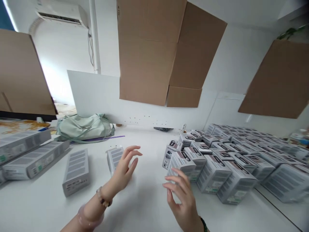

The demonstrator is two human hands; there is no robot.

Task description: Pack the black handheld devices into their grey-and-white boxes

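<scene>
My left hand (126,166), with a beaded bracelet and a pink bangle on its arm, is open above the table, fingers curved and apart. It partly covers a small grey-and-white box (113,158) lying on the white table. My right hand (181,196) hovers open with nothing in it, just in front of the nearest upright box (182,161) of a large group. Another grey box (77,170) lies flat to the left of my left hand.
Rows of upright boxes (227,154) fill the right side. Long boxes (36,158) lie at the far left. A pale green bag (84,127) rests at the back left. Cardboard sheets (147,51) hang on the wall behind the white table (145,206).
</scene>
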